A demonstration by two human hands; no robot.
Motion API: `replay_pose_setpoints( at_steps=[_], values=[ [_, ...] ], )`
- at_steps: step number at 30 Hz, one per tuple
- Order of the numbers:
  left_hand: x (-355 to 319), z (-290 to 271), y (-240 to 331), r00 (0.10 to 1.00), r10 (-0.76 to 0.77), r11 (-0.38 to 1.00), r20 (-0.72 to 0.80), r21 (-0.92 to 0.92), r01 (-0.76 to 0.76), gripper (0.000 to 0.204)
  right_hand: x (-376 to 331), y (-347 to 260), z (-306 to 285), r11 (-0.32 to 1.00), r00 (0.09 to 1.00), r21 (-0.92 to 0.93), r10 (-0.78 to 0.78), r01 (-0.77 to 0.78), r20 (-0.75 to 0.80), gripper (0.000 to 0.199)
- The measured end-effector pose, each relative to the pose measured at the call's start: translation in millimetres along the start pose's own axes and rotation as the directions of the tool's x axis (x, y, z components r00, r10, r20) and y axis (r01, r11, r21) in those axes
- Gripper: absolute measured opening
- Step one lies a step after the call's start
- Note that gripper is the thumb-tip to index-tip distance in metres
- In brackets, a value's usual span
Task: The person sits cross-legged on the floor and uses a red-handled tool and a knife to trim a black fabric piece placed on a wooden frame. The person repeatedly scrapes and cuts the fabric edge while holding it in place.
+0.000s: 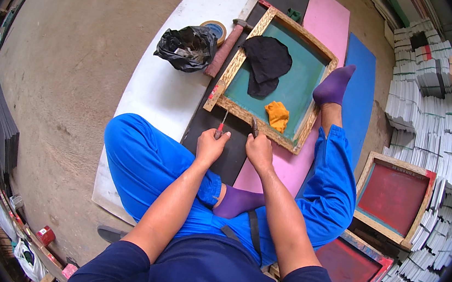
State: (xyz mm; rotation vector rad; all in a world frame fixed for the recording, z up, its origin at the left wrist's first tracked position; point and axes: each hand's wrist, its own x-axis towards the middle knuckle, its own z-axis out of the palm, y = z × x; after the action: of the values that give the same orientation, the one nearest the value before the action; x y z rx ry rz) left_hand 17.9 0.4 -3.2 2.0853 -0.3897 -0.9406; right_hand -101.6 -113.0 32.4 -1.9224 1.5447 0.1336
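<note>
In front of me lies a wooden screen-printing frame [240, 108] with green mesh. My left hand [211, 146] is closed round a screwdriver [221, 125] with a red handle, its thin shaft pointing at the frame's near edge. In my closed right hand [259, 152] is a dark metal tool that looks like pliers [254, 125], its head against the same edge, to the right of the screwdriver. A black cloth [267, 63] and a crumpled yellow cloth [277, 116] rest on the mesh.
Left of the frame are a hammer [225, 52], a tape roll [214, 29] and a black plastic bag [186, 49]. Boards in white [154, 89], pink [327, 14] and blue [358, 94] lie underneath. Red-mesh frames [394, 193] and paper stacks [433, 108] stand at right.
</note>
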Motion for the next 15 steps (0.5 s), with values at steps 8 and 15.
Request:
replay_pose_setpoints(
  at_steps=[8,15],
  values=[
    [-2,-6,-8,0.997,-0.07,0.986,0.023,-0.151,0.073,0.036,3,24,20,0.982,0.983,0.128,-0.125,0.142,-0.133,0.032],
    [-13,-11,6,0.977,-0.091,0.825,0.191,-0.535,0.182,0.03,-42,19,26,0.943,0.961,0.243,-0.258,0.228,0.1,0.029]
  ],
)
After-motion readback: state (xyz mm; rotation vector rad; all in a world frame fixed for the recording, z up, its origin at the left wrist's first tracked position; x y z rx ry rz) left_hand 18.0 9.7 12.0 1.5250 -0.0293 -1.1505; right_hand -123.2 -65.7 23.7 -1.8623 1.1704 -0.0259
